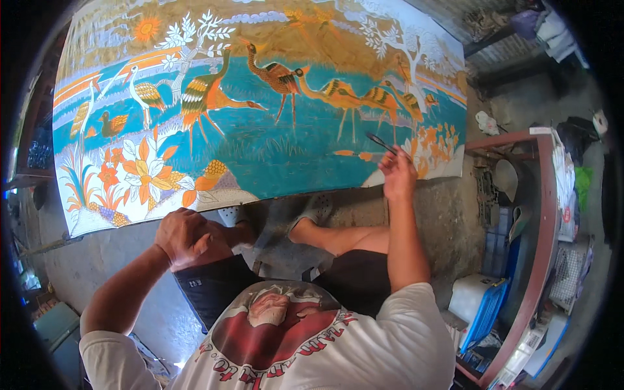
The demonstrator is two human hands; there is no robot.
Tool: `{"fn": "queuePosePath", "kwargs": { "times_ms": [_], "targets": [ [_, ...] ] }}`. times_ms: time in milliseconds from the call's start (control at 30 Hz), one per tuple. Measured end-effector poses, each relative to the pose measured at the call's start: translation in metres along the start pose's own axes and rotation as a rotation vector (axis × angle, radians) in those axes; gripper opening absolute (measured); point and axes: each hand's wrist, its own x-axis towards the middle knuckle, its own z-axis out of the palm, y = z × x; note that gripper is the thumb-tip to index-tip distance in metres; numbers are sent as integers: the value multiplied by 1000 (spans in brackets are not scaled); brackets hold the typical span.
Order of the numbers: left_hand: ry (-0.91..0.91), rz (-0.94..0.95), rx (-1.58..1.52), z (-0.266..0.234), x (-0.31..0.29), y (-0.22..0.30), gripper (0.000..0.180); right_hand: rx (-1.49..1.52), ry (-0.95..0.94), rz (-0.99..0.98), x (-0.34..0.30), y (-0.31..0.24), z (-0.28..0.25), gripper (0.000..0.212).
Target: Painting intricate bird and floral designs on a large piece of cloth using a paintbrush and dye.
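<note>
Raised over the lower right of a large painted canvas [286,170], my right hand [398,174] pinches a thin paintbrush [381,141]. Its dark tip points up and left, above the teal water; whether it touches the surface I cannot tell. My left hand [185,238] rests on my left knee just below the canvas's near edge, fingers loosely curled, with nothing visible in it. The picture has several orange and brown cranes [270,70], an orange sun [147,28] and white and orange flowers [144,170]. Some flowers and trees are white with outlines.
At right stands a reddish-brown frame [547,221] beside a shelf of piled papers and bags. A white and blue plastic container [478,305] sits below it. My feet in light clogs [317,209] are on the concrete floor under the canvas. A greenish box [55,325] stands at lower left.
</note>
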Motion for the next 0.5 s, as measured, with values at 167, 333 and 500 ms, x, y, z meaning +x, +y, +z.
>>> {"fn": "queuePosePath", "kwargs": {
  "times_ms": [167,333,500],
  "targets": [
    [26,-121,-1,9,10,9,51,-103,311,-36,-70,-42,-154,36],
    [-220,-349,71,14,37,7,57,-251,763,52,-187,-52,-306,32],
    [-400,-332,285,22,49,4,59,-179,818,250,-313,-33,-434,47]
  ]
}}
